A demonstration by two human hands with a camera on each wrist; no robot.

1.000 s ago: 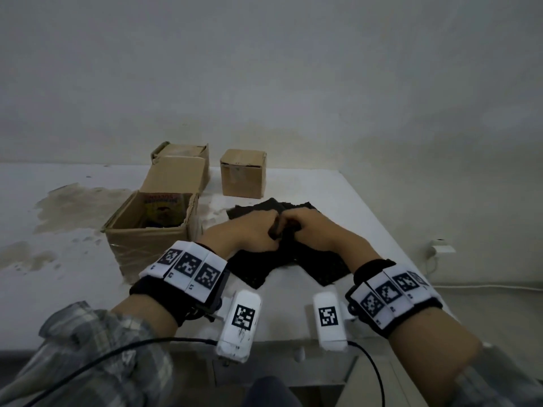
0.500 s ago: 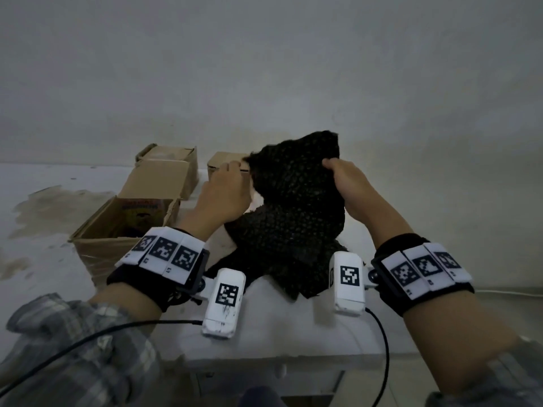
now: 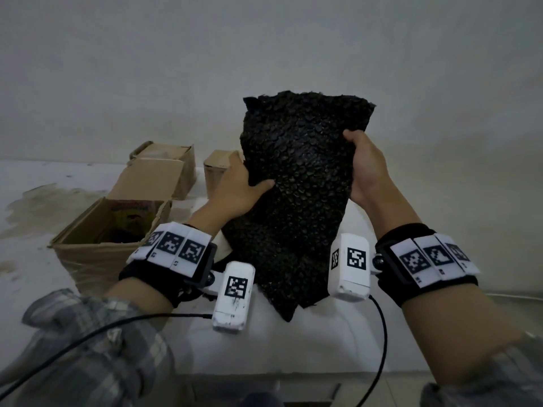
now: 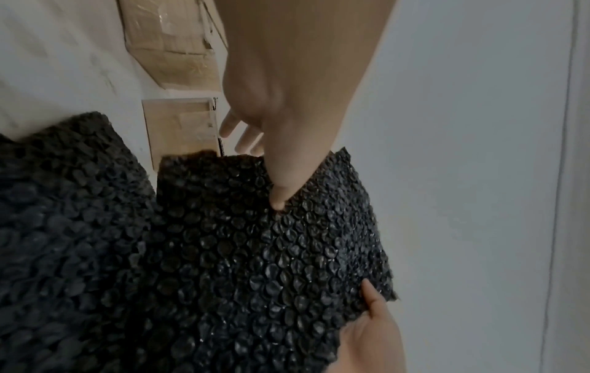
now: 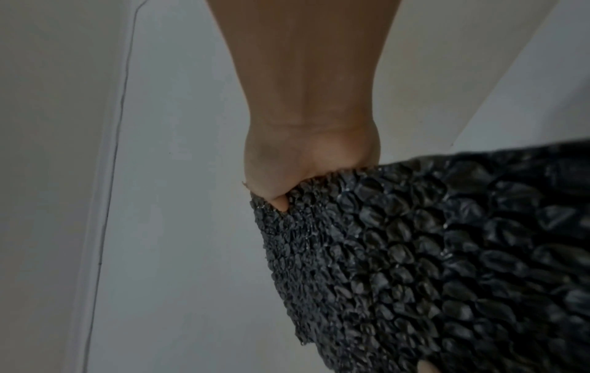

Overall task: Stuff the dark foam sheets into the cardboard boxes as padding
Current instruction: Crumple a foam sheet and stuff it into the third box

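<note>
A dark bubbled foam sheet hangs upright in the air above the table, spread between both hands. My left hand pinches its left edge, thumb on the front. My right hand grips its right edge higher up. In the left wrist view the left thumb presses the sheet, and another dark sheet lies below. The right wrist view shows the right hand clamped on the sheet's edge. An open cardboard box with a colourful item inside stands at the left.
Two more cardboard boxes stand at the back: one with open flaps and a small closed one, partly behind the sheet. The white table ends close to me and at the right. A stain marks its left part.
Both hands rose from the pile on the table, lifting a sheet and spreading it apart. It now hangs flat and higher, with my right hand further right.
</note>
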